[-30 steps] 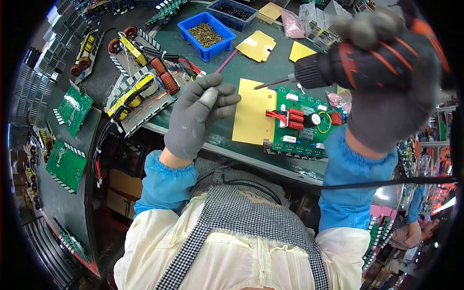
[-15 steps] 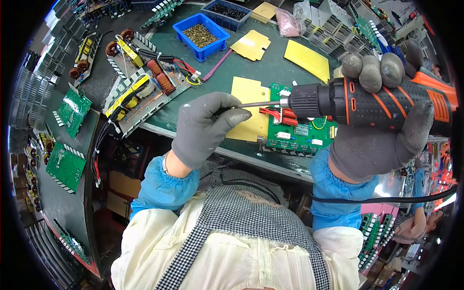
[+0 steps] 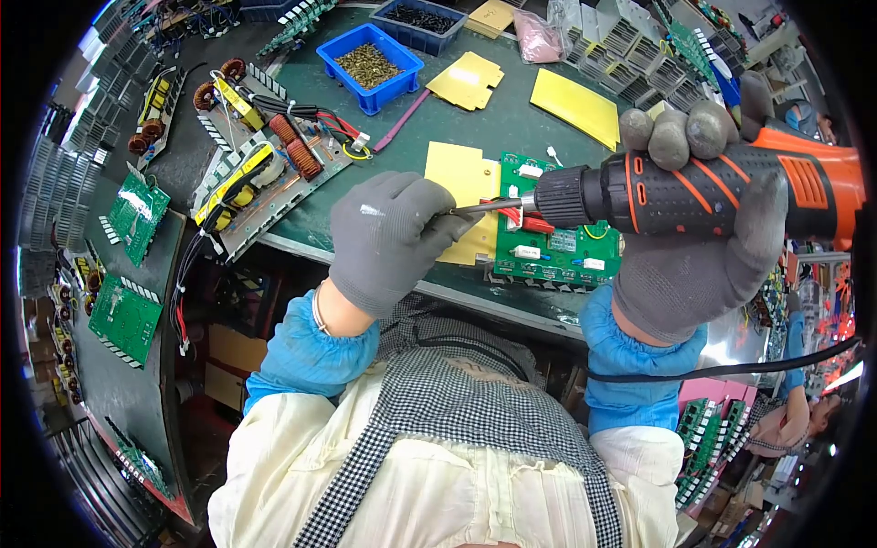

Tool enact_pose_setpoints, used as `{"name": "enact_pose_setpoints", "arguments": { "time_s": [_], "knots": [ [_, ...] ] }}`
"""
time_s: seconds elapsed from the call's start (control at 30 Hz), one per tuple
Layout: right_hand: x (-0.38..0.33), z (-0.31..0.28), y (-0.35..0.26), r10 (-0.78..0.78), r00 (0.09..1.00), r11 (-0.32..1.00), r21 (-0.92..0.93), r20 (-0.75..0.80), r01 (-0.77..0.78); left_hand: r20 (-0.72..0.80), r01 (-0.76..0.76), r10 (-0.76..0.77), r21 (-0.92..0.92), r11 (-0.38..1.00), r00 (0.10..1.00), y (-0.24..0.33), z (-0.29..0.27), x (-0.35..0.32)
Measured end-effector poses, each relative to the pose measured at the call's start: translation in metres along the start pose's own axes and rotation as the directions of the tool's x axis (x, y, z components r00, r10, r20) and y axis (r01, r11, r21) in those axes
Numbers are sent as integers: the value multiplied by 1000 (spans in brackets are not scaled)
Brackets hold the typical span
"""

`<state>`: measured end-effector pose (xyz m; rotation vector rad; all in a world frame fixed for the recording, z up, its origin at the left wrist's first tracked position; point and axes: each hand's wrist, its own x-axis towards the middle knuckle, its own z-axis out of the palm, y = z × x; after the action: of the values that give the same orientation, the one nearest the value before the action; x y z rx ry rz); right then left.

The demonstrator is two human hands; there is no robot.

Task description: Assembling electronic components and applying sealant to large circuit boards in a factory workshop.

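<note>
Your right hand (image 3: 694,247), in a grey knit glove, is wrapped tight around the body of the orange-and-black electric screwdriver (image 3: 703,187), which lies level across the right of the frame with its chuck pointing left. Your left hand (image 3: 388,237), gloved the same way, is closed around the tip of the driver bit (image 3: 484,207) at centre frame, fingertips pinching the slim metal shaft. Half a second ago the tool sat lower and a touch further left against the board; now it is higher in the frame, and your left hand has stayed on the bit end. A second ago the bit was free and your left hand was apart from it, clutching something small. Just beneath the bit and chuck lies the green circuit board (image 3: 557,251) with red wires and white connectors, resting at the near edge of the green workbench (image 3: 438,128), partly over a yellow insulating sheet (image 3: 461,178). In the upper middle of the frame stands a blue bin of small screws (image 3: 370,64), and to its left a metal-framed assembly with copper coils (image 3: 265,160). The tool's black cable (image 3: 731,370) trails across the lower right.
</note>
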<state>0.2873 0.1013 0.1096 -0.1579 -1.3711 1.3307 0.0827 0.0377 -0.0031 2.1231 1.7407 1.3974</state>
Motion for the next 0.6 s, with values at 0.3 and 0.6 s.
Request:
{"name": "enact_pose_setpoints", "arguments": {
  "time_s": [0.3,0.6],
  "knots": [
    [-2,-15,4,-79,983,988,120,-163,99,65,119,-113,-89,989,991,4,-1,-1],
    [-23,-10,-19,-7,991,994,-111,-131,-7,592,693,-361,-627,356,721,-9,-13,-21]
  ]
}}
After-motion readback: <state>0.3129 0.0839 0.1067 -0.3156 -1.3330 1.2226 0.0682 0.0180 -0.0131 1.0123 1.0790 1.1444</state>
